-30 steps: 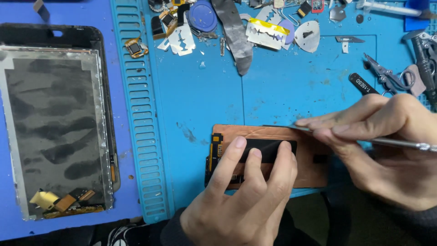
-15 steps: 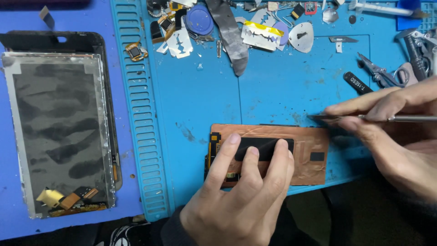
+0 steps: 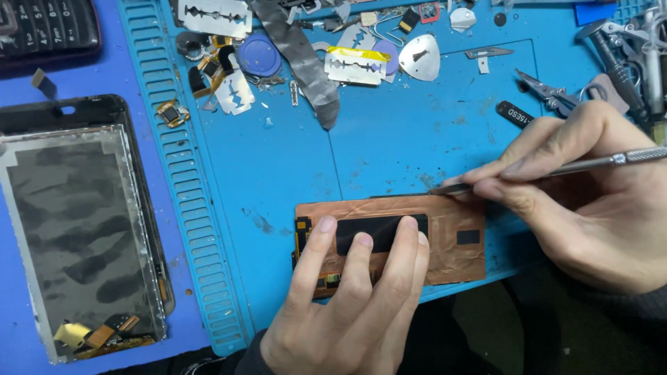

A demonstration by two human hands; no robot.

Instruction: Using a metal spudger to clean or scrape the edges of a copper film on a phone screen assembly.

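A copper-coloured rectangular panel with a black strip on it lies on the blue work mat. My left hand presses it flat, three fingertips resting on the black strip. My right hand grips a thin metal pry tool like a pen. The tool's tip touches the panel's upper right edge.
A dismantled phone frame with a grey screen back lies at the left. Razor blades, a grey tape strip, a blue round piece, small parts and tweezers litter the mat's far side. A keypad sits top left.
My right hand drew the tool back off the panel's top, then returned its tip to the upper right edge. The left hand stayed pressing the panel.
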